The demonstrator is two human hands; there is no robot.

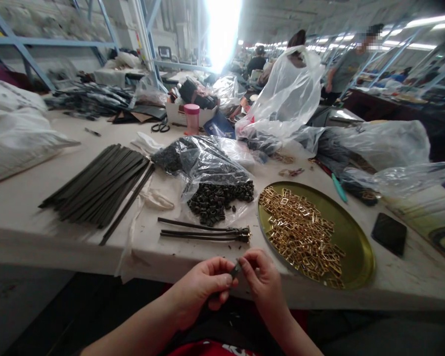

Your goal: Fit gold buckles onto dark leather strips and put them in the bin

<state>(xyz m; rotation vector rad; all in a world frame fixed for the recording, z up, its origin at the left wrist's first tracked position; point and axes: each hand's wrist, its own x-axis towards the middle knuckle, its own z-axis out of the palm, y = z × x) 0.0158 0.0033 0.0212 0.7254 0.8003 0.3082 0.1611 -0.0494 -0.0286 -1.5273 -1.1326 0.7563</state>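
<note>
Your left hand (203,287): closed around a short dark flat strap piece (235,270), just below the white table's (29,217) edge.
Your right hand (261,277): pinches the strap piece's upper end, fingertips close to your left thumb.
Ahead of you: thin black straps with brass-coloured ends (207,232), lying side by side.
To their right: a round gold metal tray (358,247) heaped with small gold rectangular buckles (304,232).
Behind them: small black loops (218,198) spilling from a clear plastic bag (207,158).
To your left: a bundle of long black flat strips (104,185).
</note>
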